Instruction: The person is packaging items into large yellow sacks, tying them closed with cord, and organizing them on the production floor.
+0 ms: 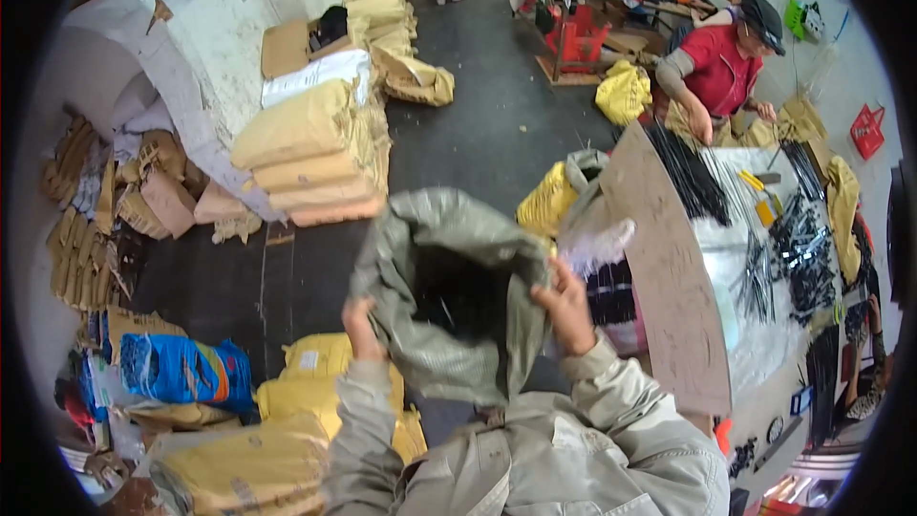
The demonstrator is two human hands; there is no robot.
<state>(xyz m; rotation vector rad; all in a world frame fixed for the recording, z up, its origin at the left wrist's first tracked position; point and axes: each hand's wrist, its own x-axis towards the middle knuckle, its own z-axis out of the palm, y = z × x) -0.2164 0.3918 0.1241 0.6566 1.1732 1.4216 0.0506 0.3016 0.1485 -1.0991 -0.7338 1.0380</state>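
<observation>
A grey-green woven sack (458, 363) hangs in front of my body with its mouth wide and facing up. Its rim is rolled or folded outward. The inside is dark; a few thin glints show down there, too dim to name. My left hand (362, 329) grips the sack's left side, its fingers partly hidden by the cloth. On the right side of the rim, my right hand (567, 304) is closed on the fabric, thumb on the near face.
Stacked brown paper sacks (296, 139) stand ahead on the left; yellow sacks (248, 463) lie at lower left beside a blue bag (186, 370). At right, a worktable (669, 277) holds black strips. A person in red (716, 72) works at its far end. Dark floor (468, 143) runs between.
</observation>
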